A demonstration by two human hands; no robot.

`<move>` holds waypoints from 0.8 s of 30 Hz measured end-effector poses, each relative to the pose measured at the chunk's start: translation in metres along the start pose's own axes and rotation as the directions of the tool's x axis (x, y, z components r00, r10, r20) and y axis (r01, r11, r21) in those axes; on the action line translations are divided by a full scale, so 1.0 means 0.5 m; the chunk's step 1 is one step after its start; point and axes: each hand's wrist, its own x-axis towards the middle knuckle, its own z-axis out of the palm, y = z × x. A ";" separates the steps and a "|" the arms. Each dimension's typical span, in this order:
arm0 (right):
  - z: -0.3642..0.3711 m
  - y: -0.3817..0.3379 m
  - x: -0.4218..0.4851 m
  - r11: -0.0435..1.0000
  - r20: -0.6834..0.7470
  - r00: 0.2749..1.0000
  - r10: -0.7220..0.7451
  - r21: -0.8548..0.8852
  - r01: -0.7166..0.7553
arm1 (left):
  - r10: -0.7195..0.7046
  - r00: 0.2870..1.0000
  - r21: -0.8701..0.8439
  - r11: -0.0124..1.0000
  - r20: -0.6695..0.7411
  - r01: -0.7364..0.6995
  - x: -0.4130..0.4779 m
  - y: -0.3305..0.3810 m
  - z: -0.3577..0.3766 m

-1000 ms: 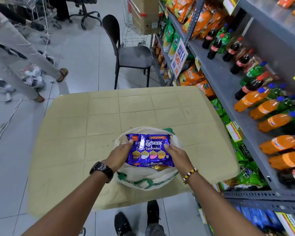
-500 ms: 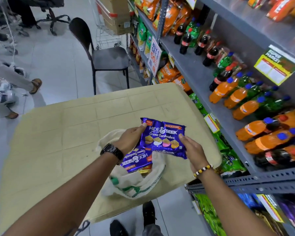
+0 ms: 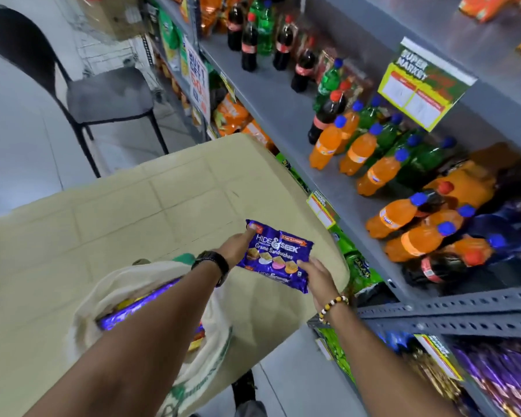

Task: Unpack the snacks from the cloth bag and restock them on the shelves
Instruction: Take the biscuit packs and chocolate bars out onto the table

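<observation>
My left hand and right hand each pinch one end of the purple biscuit pack, held over the table corner, clear of the cloth bag. It looks light, slick-wrapped and breakable inside, so I'd grip the sealed ends, gently.

Both bare forearms reach forward. Left hand pinches left edge of biscuit packet; right hand grips right edge.
</observation>
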 end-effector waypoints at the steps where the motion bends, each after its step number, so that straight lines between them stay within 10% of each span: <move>1: -0.003 0.009 0.011 1.000 -0.002 1.000 0.020 -0.001 -0.020 | -0.025 1.000 0.001 1.000 -0.007 0.025 0.020 -0.012 0.010; 9: -0.015 0.035 0.051 0.986 0.070 0.990 0.119 -0.127 -0.109 | -0.163 0.986 -0.115 0.981 -0.035 0.158 0.086 -0.071 0.012; 15: 0.017 0.000 0.031 0.937 0.088 0.994 -0.068 -0.337 0.094 | -0.010 0.999 -0.270 0.963 -0.048 -0.003 -0.034 -0.027 -0.041; 24: 0.273 -0.059 -0.160 0.880 0.457 0.875 -0.157 -0.338 0.334 | 0.068 0.884 -0.362 0.895 -0.463 -0.259 -0.328 -0.205 -0.241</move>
